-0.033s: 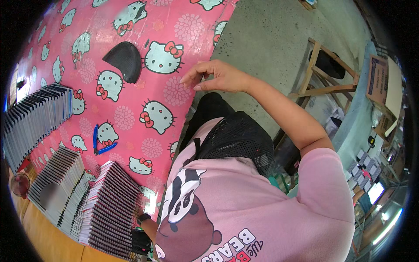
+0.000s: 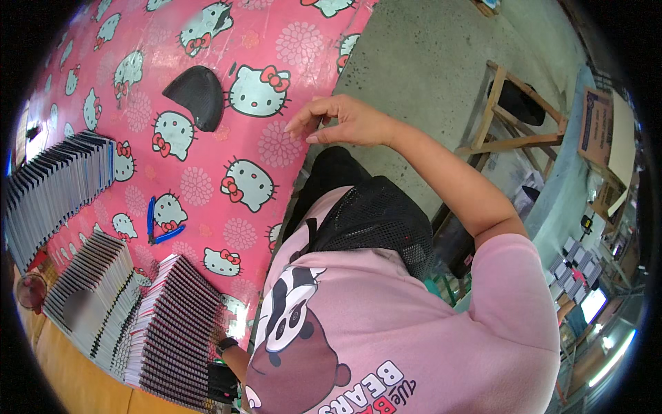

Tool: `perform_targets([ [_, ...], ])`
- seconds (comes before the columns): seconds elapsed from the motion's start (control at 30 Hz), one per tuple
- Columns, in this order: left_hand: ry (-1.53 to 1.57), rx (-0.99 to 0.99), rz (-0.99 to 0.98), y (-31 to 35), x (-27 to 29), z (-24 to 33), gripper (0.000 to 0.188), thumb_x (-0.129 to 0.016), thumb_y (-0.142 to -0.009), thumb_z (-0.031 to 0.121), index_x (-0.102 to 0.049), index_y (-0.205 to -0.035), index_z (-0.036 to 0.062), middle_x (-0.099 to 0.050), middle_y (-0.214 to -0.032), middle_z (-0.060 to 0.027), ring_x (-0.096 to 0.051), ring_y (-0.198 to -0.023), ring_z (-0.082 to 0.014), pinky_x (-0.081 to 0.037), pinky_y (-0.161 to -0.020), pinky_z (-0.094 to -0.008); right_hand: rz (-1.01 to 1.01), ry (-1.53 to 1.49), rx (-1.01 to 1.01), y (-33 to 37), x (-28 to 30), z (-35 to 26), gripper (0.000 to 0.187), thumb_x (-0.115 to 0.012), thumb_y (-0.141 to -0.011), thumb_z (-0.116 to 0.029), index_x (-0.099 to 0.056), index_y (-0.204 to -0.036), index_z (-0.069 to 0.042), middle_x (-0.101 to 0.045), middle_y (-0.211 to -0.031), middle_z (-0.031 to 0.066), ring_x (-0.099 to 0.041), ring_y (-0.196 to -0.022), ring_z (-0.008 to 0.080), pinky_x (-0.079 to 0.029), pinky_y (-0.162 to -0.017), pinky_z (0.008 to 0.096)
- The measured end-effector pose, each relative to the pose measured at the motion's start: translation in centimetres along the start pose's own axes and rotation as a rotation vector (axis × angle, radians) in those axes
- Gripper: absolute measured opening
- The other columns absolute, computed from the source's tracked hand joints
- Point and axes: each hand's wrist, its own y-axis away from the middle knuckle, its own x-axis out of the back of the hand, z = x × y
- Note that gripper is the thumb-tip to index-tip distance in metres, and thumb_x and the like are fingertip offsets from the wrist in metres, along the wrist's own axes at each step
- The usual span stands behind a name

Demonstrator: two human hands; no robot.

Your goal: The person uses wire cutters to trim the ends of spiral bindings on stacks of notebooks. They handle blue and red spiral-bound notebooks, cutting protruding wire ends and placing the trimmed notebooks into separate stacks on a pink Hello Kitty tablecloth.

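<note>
Fingers [image 2: 308, 112] of the right hand [image 2: 348, 123] are hanging loosely curled, the thumb [image 2: 327, 134] standing a little apart and nothing showing between them. That hand is hanging at the edge of a pink-covered table [image 2: 200, 224]; I cannot tell whether it is touching. To its left, near the fingers, a black half-round piece [image 2: 200, 95] is lying on the table. The left forearm [image 2: 238, 361], wearing a dark watch [image 2: 226, 343], is ending just beside a pile of spiral notebooks [image 2: 176, 324]. The left hand is hiding from sight, so I cannot tell whether it is spreading or gripping. Blue-handled pliers [image 2: 151, 219] are lying between that pile and the black piece, handles spreading apart. A white-covered pile [image 2: 96, 290] is standing beside the notebooks.
</note>
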Motion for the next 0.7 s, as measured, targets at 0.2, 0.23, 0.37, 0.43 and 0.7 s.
perform_targets([
  [0.2,0.025,0.036,0.117,7.3,4.2,-2.3,0.051,-0.074,-0.069,0.011,-0.055,-0.116,0.0011,-0.062,-0.109,-0.0185,-0.064,-0.09,-0.0325,-0.052,-0.075,-0.039,-0.025,0.009,-0.037,-0.6,0.4,-0.4,0.032,-0.062,-0.083,-0.001,-0.061,-0.115,-0.004,-0.063,-0.107,0.0055,-0.058,-0.098,0.014,-0.046,-0.089,0.0293],
  [0.23,0.026,0.052,0.147,9.7,5.2,-2.9,0.051,-0.074,-0.069,0.011,-0.055,-0.116,0.0011,-0.062,-0.109,-0.0185,-0.064,-0.09,-0.0325,-0.052,-0.075,-0.039,-0.021,0.002,-0.038,-0.5,0.3,-0.2,0.032,-0.063,-0.084,-0.003,-0.06,-0.116,-0.003,-0.063,-0.106,0.0059,-0.058,-0.098,0.0144,-0.046,-0.089,0.0297],
  [0.37,0.015,0.193,0.327,22.4,9.8,-5.8,0.051,-0.074,-0.069,0.011,-0.055,-0.116,0.0011,-0.062,-0.11,-0.0185,-0.064,-0.09,-0.0326,-0.052,-0.075,-0.039,-0.127,0.206,-0.097,-1.5,0.9,-1.0,0.034,-0.065,-0.084,-0.01,-0.059,-0.116,-0.001,-0.065,-0.105,0.0074,-0.06,-0.096,0.0161,-0.047,-0.089,0.0319],
  [0.43,0.003,0.274,0.431,28.1,11.1,-6.7,0.052,-0.074,-0.069,0.011,-0.055,-0.116,0.0012,-0.062,-0.11,-0.0185,-0.064,-0.09,-0.0326,-0.052,-0.075,-0.039,-0.183,0.22,-0.132,-3.0,1.2,-0.8,0.038,-0.068,-0.081,-0.018,-0.06,-0.115,-0.002,-0.066,-0.101,0.0105,-0.062,-0.093,0.0182,-0.048,-0.084,0.0328],
  [0.7,0.14,0.312,0.518,30.2,10.6,-9.0,0.052,-0.074,-0.07,0.01,-0.055,-0.117,0.0013,-0.062,-0.111,-0.0184,-0.064,-0.09,-0.0327,-0.052,-0.075,-0.039,-0.543,0.703,-0.078,-12.8,-9.2,-6.4,0.037,-0.069,-0.079,-0.009,-0.059,-0.114,-0.001,-0.067,-0.095,0.0094,-0.064,-0.084,0.015,-0.05,-0.074,0.0309],
])
